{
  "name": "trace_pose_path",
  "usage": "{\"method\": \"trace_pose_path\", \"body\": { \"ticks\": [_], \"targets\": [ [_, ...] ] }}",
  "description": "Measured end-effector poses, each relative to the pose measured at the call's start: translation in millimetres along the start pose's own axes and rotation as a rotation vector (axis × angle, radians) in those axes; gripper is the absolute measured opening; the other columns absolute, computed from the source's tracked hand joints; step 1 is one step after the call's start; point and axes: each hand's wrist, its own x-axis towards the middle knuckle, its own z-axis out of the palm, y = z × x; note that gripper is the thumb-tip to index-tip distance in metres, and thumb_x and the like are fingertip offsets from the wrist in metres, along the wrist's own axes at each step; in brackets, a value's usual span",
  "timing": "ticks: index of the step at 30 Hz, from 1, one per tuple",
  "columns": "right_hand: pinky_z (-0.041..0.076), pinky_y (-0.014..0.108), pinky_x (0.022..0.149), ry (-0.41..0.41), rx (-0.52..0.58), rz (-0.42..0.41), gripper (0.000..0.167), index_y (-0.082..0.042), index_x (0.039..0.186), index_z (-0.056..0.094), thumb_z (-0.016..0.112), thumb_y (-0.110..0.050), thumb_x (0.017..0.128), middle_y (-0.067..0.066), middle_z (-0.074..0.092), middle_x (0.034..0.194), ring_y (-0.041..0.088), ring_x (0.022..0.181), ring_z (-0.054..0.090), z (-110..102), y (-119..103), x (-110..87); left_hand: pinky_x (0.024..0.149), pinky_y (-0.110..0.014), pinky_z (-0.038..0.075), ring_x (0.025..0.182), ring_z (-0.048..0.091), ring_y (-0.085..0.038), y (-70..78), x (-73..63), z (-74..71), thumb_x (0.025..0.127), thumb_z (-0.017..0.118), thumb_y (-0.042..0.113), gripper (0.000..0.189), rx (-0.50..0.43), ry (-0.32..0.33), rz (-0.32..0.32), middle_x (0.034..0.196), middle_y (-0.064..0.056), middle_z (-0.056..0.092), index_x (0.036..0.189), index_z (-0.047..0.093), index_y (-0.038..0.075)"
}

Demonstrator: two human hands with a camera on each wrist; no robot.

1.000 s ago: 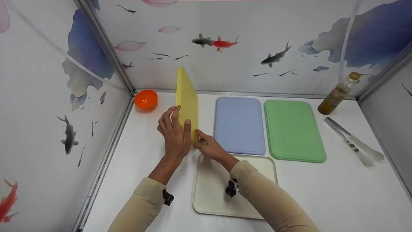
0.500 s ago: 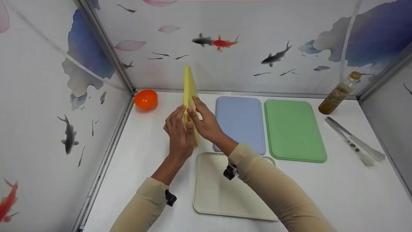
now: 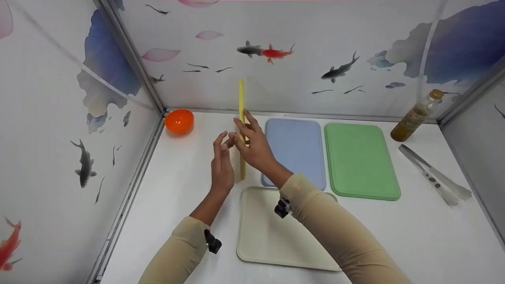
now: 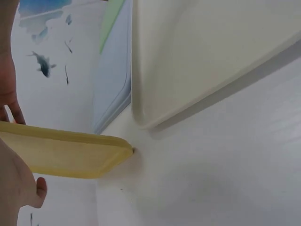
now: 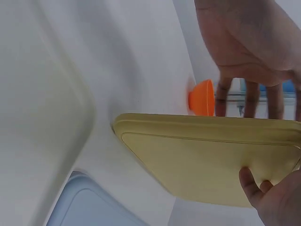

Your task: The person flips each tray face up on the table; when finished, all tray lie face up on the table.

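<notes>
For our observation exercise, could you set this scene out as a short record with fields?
Yellow board: upright, between the hands
Left hand: at its left side, contact unclear
Right hand: fingers touching its right face
Blue board: lying flat
Green board: flat, right of the blue
Cream tray: nearest the person
Orange bowl: back left
Bottle: back right, capped
Tongs: far right

Smooth plastic-looking pieces, with metal and cloth.
Yellow board, blue board and green board: plastic-looking, smooth, matt. Orange bowl: glossy, plastic-looking. Tray: smooth, low sheen. Bottle: clear, shiny; glass or plastic undetermined. Tongs: smooth metal. Sleeves: matt cloth. Surface: smooth, faintly reflective.
</notes>
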Motion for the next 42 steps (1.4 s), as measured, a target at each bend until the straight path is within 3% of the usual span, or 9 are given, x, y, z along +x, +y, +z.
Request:
{"method": "trace_pose_path", "body": {
  "ticks": [7, 11, 18, 21, 24, 32, 36, 39, 42],
  "targets": [
    [0.062, 0.054, 0.104, 0.024, -0.063, 0.085, 0.056, -0.019, 0.166, 0.053, 0.064, -0.035, 0.113, 0.021, 0.040, 0.176, 0.038, 0.136, 0.070, -6, -3, -6.5, 0.131, -0.069, 0.030, 0.166, 0.032, -0.047, -28.8, 4.1, 5.3, 0.117, 0.037, 0.059, 0.066, 0.164, -0.228, -0.498, 0.179, -0.020, 0.036, 0.173, 0.036, 0.024],
    [0.067, 0.050, 0.093, 0.046, -0.038, 0.111, 0.053, -0.018, 0.164, 0.054, 0.063, -0.025, 0.113, 0.023, 0.046, 0.172, 0.037, 0.124, 0.075, -10, -5, -7.2, 0.131, -0.069, 0.028, 0.166, 0.026, -0.048, -30.9, 7.2, 10.2, 0.116, 0.037, 0.060, 0.068, 0.199, -0.312, -0.612, 0.180, -0.019, 0.033, 0.175, 0.031, 0.028],
    [0.068, 0.039, 0.078, 0.082, 0.047, 0.133, 0.053, -0.008, 0.163, 0.053, 0.059, -0.009, 0.111, 0.026, 0.048, 0.169, 0.038, 0.112, 0.077, -19, -6, -11.9, 0.134, -0.074, 0.013, 0.172, 0.007, -0.048, -32.2, 11.5, 5.5, 0.116, 0.037, 0.062, 0.068, 0.125, -0.427, -0.598, 0.185, -0.011, 0.023, 0.176, 0.029, 0.030],
    [0.064, 0.031, 0.067, 0.090, 0.064, 0.129, 0.054, -0.009, 0.165, 0.052, 0.058, -0.009, 0.111, 0.023, 0.048, 0.170, 0.035, 0.105, 0.076, -22, -8, -15.3, 0.135, -0.071, 0.015, 0.172, 0.014, -0.046, -33.8, 13.7, 1.4, 0.115, 0.041, 0.063, 0.071, 0.039, -0.429, -0.571, 0.185, -0.015, 0.020, 0.175, 0.029, 0.027],
    [0.062, 0.028, 0.065, 0.105, 0.073, 0.112, 0.056, -0.010, 0.166, 0.051, 0.060, -0.009, 0.111, 0.020, 0.049, 0.169, 0.033, 0.104, 0.074, -24, -9, -17.4, 0.133, -0.067, 0.026, 0.168, 0.029, -0.045, -34.8, 17.0, -2.4, 0.114, 0.048, 0.061, 0.072, -0.028, -0.405, -0.543, 0.183, -0.021, 0.023, 0.173, 0.033, 0.023],
    [0.069, 0.045, 0.077, 0.043, 0.045, 0.071, 0.062, -0.005, 0.172, 0.037, 0.056, -0.010, 0.113, 0.015, 0.019, 0.184, 0.039, 0.116, 0.074, -27, -8, -20.7, 0.125, -0.060, 0.043, 0.143, 0.055, -0.039, -36.7, 19.1, -16.6, 0.109, 0.062, 0.057, 0.067, 0.014, -0.327, -0.488, 0.170, -0.018, 0.047, 0.166, 0.048, 0.026],
    [0.068, 0.048, 0.087, -0.023, 0.000, 0.036, 0.068, -0.002, 0.172, 0.034, 0.063, -0.008, 0.111, 0.017, 0.015, 0.185, 0.042, 0.123, 0.072, -28, -8, -21.0, 0.127, -0.064, 0.040, 0.157, 0.046, -0.044, -37.1, 16.7, -24.3, 0.108, 0.066, 0.055, 0.068, 0.046, -0.305, -0.447, 0.174, -0.018, 0.043, 0.165, 0.050, 0.023],
    [0.064, 0.051, 0.100, -0.074, -0.077, 0.043, 0.086, -0.007, 0.173, 0.035, 0.081, -0.012, 0.101, 0.019, 0.009, 0.186, 0.045, 0.144, 0.059, -29, -9, -23.2, 0.130, -0.068, 0.033, 0.165, 0.033, -0.048, -38.0, 15.2, -29.6, 0.107, 0.072, 0.047, 0.066, 0.086, -0.283, -0.409, 0.177, -0.020, 0.038, 0.163, 0.053, 0.020],
    [0.062, 0.051, 0.105, -0.135, -0.159, 0.068, 0.106, -0.015, 0.175, 0.033, 0.095, -0.017, 0.089, 0.021, -0.001, 0.185, 0.050, 0.158, 0.044, -26, -8, -26.4, 0.129, -0.071, 0.032, 0.165, 0.032, -0.049, -40.8, 14.6, -34.2, 0.105, 0.076, 0.045, 0.065, 0.145, -0.260, -0.392, 0.174, -0.024, 0.040, 0.162, 0.056, 0.020]
  ]
}}
